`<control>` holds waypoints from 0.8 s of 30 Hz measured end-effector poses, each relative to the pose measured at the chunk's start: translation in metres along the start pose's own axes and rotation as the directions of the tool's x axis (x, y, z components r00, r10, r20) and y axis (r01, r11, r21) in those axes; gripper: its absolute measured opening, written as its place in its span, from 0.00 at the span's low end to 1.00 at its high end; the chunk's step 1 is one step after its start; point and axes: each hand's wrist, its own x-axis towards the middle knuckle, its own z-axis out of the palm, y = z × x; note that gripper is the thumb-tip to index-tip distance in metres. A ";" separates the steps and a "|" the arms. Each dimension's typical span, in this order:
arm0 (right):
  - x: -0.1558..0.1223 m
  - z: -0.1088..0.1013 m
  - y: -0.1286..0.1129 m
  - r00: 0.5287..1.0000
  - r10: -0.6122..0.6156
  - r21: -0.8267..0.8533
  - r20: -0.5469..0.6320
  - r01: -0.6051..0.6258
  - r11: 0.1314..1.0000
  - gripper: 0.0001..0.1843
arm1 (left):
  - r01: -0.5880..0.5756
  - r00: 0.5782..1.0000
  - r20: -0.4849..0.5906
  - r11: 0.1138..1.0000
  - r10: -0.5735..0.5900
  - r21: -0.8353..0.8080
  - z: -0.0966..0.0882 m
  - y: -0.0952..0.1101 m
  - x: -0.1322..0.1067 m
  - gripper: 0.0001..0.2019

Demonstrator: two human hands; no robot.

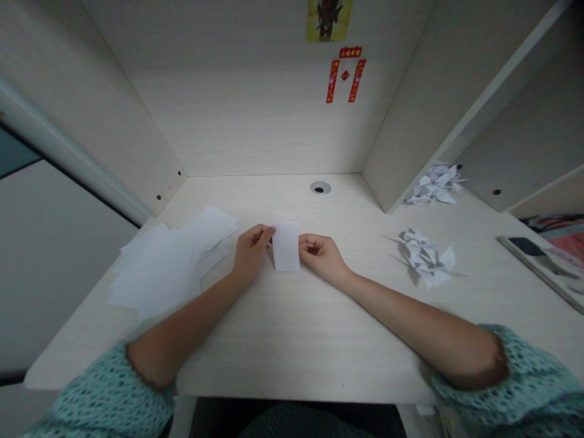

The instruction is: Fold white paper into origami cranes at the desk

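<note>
Between my two hands is a small white folded piece of paper (pixel 287 248), held just above the desk. My left hand (pixel 250 250) pinches its upper left edge between thumb and fingers. At its right edge, my right hand (pixel 322 255) grips it with curled fingers, some of them hidden behind the palm. Loose white paper sheets (pixel 168 264) lie in an overlapping, uneven pile to the left, close to my left forearm.
Folded white paper pieces (pixel 427 258) lie in a heap on the right of the desk (pixel 283 347); another paper heap (pixel 437 184) sits by the divider (pixel 410 158). A phone (pixel 527 246) rests at far right. A cable hole (pixel 320 188) is near the back wall.
</note>
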 end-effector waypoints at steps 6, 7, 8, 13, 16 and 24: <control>0.000 -0.007 -0.012 0.947 -0.202 -0.289 -0.249 0.126 0.949 0.11 | -0.115 0.989 0.097 0.992 0.109 0.058 0.002 0.010 -0.011 0.23; -0.001 -0.008 -0.015 0.931 -0.261 -0.375 -0.254 0.154 0.914 0.11 | -0.151 0.983 0.121 0.982 0.137 0.115 0.004 0.012 -0.014 0.27; -0.001 -0.009 -0.017 0.921 -0.301 -0.446 -0.246 0.168 0.879 0.10 | -0.176 0.980 0.125 0.968 0.155 0.177 0.005 0.014 -0.017 0.30; -0.004 -0.011 -0.021 0.898 -0.386 -0.556 -0.211 0.215 0.803 0.08 | -0.162 0.986 0.095 0.921 0.137 0.353 0.010 0.016 -0.024 0.18; -0.001 -0.013 -0.019 0.890 -0.349 -0.469 -0.293 0.184 0.864 0.10 | -0.122 0.992 0.058 0.946 0.109 0.299 0.006 0.015 -0.021 0.13; 0.014 -0.017 -0.004 0.912 -0.129 -0.045 -0.388 0.121 0.992 0.12 | 0.001 1.000 0.006 0.996 -0.002 0.091 -0.005 0.007 -0.001 0.16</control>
